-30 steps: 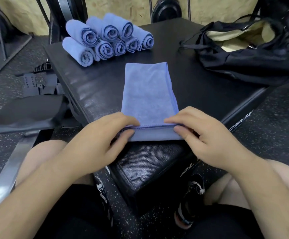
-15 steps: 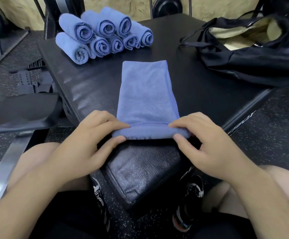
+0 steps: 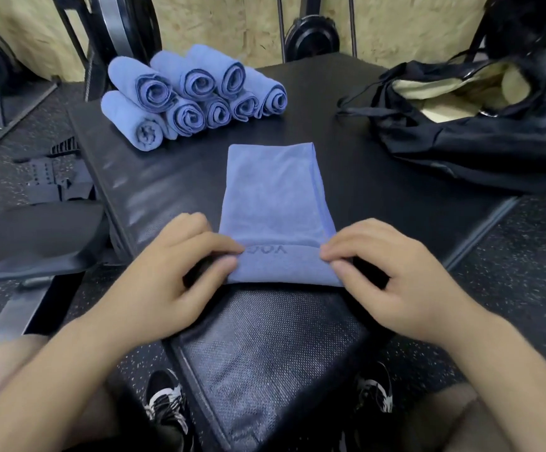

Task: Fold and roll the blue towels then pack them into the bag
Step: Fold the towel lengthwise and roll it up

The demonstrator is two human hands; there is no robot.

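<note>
Where the view begins at far left, a dark pad (image 3: 33, 236) lies beside the bench (image 3: 173, 177); on the bench's far left corner stands a stack of eight rolls (image 3: 193, 96), ends toward the camera; nearer, the left hand (image 3: 173, 282) pinches the left end of a starting roll, thumb under, fingers on top; the towel (image 3: 274, 197), folded to a long strip, lies flat down the bench's middle, its near end turned over into a first low turn bearing embossed letters, only partly legible; the right hand (image 3: 392, 275) grips the right end of that turn in the same way; at far right the bag (image 3: 460, 141) lies open on the bench, well apart from the towel, pale lining showing. Step in hand, as judged: rolling, just begun; folding appears complete for this piece. The next move calls for both hands to push the turn away evenly, keeping the edges aligned and the roll tight. Hidden or unclear: the bag's right side is cut off; its contents cannot be made out; the thumbs are partly covered by cloth; the hands are slightly blurred.
</note>
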